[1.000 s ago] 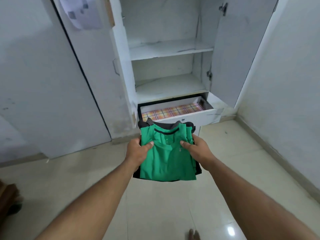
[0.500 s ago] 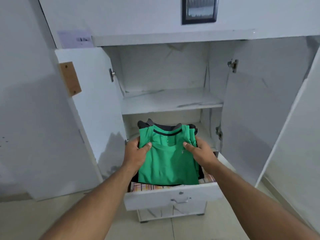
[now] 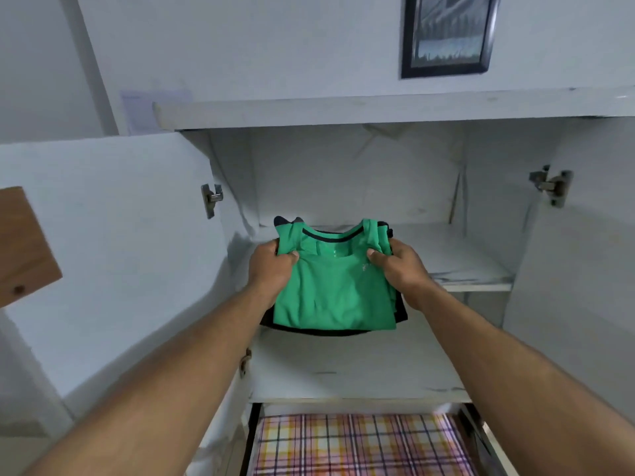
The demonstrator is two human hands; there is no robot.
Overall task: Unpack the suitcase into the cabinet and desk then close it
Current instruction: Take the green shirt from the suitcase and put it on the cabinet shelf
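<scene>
Left hand and right hand pinch the folded green and dark shirt stack before the white cabinet's upper shelf.

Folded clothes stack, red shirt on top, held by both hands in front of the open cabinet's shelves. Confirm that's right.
Not quite: the top shirt is green, not red, as the head view shows. Left hand and right hand do hold the stack before the open cabinet.

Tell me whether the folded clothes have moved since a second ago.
Yes. The folded clothes, earlier held low over the drawer, are now raised in front of the upper shelf.
</scene>
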